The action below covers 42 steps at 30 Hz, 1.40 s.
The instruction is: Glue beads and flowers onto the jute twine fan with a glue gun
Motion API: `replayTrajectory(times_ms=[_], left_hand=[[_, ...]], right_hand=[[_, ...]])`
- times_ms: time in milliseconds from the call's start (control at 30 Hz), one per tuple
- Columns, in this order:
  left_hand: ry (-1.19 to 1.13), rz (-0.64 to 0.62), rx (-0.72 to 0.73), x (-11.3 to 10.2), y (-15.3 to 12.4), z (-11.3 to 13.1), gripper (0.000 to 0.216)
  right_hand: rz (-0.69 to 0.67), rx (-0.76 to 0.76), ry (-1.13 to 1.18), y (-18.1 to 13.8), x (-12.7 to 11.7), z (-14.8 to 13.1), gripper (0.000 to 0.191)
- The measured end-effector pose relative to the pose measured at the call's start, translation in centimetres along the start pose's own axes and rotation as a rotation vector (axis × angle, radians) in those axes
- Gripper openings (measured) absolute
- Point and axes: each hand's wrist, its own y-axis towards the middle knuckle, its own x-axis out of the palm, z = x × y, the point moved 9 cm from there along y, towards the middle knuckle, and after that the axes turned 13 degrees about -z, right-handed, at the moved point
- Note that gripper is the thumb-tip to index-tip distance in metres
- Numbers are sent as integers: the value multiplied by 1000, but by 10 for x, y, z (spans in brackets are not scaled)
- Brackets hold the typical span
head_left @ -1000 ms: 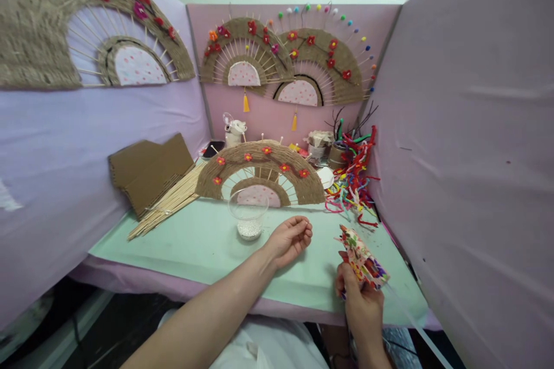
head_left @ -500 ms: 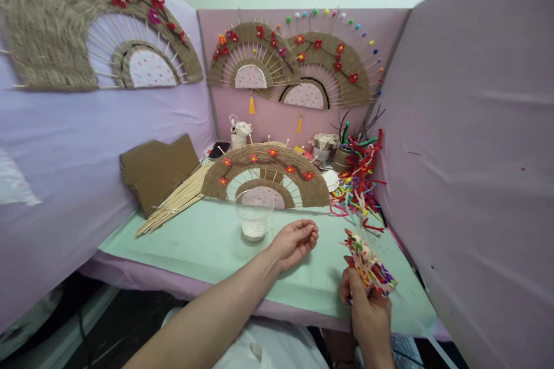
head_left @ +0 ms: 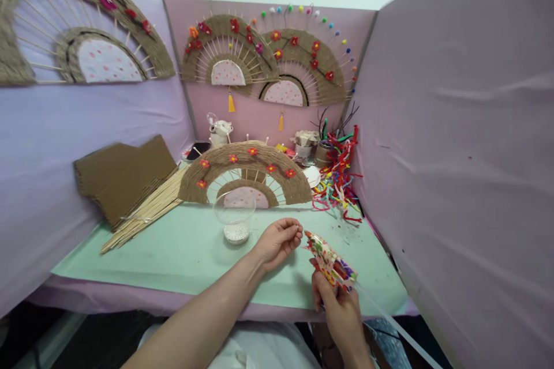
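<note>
In the head view my white garment (head_left: 264, 346) is nearest, below the twine-wrapped fan (head_left: 262, 159) that stands on the green-covered table (head_left: 164, 256). In front of the fan, toward its right end, my right hand (head_left: 340, 302) is clamped on a flower-patterned hot glue gun (head_left: 333, 265); a translucent glue stick (head_left: 400, 326) trails from its back. My left hand (head_left: 277, 245), in front of the fan's right half, has thumb and fingertips drawn together; whatever they may pinch is too small for me to tell. My two hands are apart, though the gun's nozzle is just beside those left fingertips, and I cannot tell whether they touch.

Close before the fan, about at its middle, a clear plastic cup (head_left: 236, 216) holds tiny white beads (head_left: 236, 234). Left of the fan lies a bundle of thin sticks (head_left: 145, 210), and farther left, brown cardboard (head_left: 125, 176). A tangle of coloured pipe cleaners (head_left: 340, 155) heaps up to the fan's right. Behind the fan's left half stands a white container (head_left: 221, 132). Beyond and above the fan, two flowered wall fans (head_left: 303, 52) overlap on the pink back panel (head_left: 208, 115), yellow tassels (head_left: 231, 102) hanging below them.
</note>
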Motion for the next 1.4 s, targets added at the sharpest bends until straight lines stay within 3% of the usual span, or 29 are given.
replayTrajectory(times_ms=[300, 700, 1400], left_hand=[[1, -3, -12, -3, 1, -3, 28], [125, -31, 22, 3, 1, 0, 25], [194, -15, -15, 5, 0, -3, 24]], right_hand=[[-23, 46, -78, -2, 2, 11, 47], [7, -6, -54, -7, 2, -1, 44], [20, -3, -104, -12, -4, 7, 40]])
